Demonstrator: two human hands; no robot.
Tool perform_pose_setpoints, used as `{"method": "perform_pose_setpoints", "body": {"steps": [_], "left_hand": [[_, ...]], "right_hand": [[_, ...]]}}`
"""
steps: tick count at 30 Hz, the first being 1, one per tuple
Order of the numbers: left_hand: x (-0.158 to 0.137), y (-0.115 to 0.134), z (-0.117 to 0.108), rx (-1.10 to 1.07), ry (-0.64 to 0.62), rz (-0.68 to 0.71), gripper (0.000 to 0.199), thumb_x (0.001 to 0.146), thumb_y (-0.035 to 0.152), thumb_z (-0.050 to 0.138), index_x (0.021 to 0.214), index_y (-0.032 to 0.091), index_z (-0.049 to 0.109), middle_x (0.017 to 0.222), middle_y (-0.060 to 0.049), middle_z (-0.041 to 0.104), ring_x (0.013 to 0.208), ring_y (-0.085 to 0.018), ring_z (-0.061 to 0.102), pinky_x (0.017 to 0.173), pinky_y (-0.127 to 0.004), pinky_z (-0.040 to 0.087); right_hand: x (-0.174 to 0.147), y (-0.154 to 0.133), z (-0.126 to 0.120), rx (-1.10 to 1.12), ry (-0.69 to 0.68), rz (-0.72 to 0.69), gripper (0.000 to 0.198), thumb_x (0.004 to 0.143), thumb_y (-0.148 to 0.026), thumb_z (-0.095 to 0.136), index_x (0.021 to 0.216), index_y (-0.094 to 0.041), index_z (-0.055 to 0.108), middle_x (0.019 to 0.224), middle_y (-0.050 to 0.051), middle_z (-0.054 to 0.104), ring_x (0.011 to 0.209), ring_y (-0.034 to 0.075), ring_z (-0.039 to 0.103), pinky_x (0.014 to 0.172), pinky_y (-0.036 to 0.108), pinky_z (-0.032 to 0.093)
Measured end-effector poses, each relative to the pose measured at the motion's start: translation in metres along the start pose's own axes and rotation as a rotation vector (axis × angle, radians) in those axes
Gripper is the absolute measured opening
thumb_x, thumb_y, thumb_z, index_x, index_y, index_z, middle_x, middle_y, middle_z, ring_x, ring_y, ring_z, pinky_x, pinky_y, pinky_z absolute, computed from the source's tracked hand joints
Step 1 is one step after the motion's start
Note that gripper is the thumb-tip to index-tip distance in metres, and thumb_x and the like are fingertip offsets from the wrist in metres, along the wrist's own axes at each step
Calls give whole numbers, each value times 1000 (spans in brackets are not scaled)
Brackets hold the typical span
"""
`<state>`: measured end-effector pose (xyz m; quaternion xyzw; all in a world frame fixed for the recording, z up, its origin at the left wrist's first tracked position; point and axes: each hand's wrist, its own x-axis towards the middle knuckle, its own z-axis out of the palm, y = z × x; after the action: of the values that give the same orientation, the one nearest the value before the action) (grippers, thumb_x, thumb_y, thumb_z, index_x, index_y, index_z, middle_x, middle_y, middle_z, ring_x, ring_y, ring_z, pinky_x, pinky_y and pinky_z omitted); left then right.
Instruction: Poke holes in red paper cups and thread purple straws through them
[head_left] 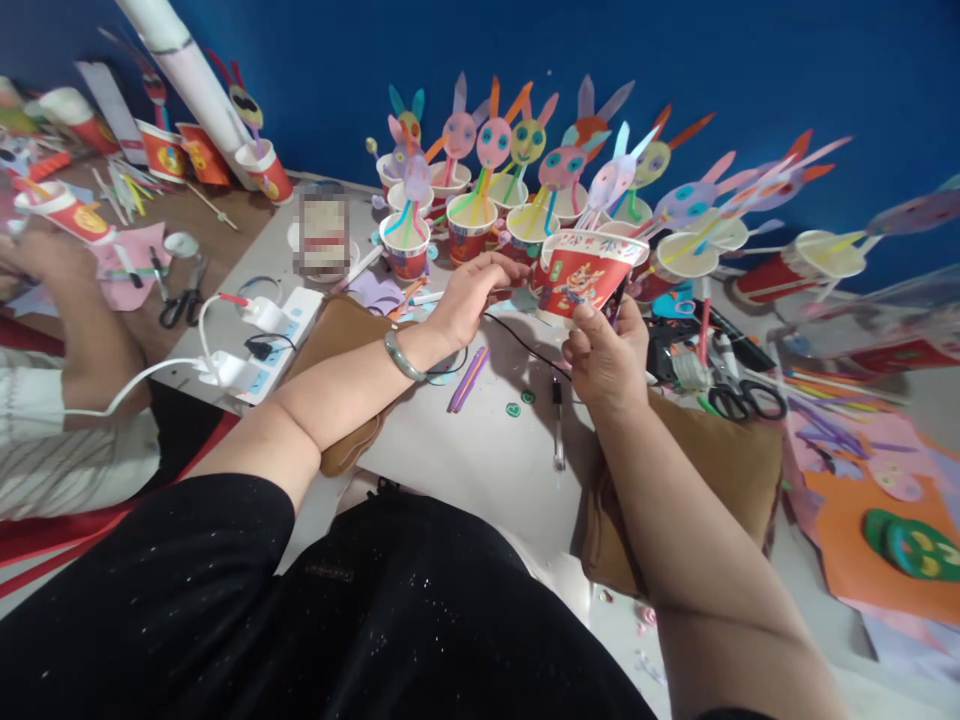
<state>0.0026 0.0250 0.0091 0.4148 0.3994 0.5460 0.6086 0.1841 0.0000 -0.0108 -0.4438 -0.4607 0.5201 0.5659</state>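
Paper cup [581, 278] (red, patterned) gripped in right hand [611, 355]; left hand [474, 292] half-open beside cup, contact unclear.

The right hand [609, 355] holds a red cup [574, 275], the left hand [472, 293] near it, 2 green discs [513, 410] on the table [480, 450].

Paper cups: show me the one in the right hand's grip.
The red cup with a colourful figure on its front, its lower part held by the right hand. The cups clustered behind it are outside that hand's grip.
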Motion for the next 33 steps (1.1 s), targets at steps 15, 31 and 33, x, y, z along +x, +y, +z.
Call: {"method": "perform_pose_setpoints", "body": {"steps": [15,31,33], "left_hand": [[3,-7,0,134,-48,72,23,99,37,64,84,20,62,69,1,63,86,-16,68,99,-36,52],[4,-9,-2,68,-31,86,26,91,32,74,107,20,58,99,-1,69,119,-24,68,106,-41,51],[3,-9,-1,68,-55,71,30,90,33,75,110,20,57,101,-1,71,118,-24,69,108,-44,51]], "right_hand": [[-2,1,3,10,36,25,73,53,-70,93,92,-30,47,64,-10,51,39,4,22,36,26,20],[-4,5,1,-35,-11,5,64,61,-69,91,93,-30,52,62,-11,42,40,5,25,36,27,22],[-3,6,1,-62,-19,6,63,62,-70,90,94,-30,52,63,-10,42,41,5,26,37,27,23]]}}
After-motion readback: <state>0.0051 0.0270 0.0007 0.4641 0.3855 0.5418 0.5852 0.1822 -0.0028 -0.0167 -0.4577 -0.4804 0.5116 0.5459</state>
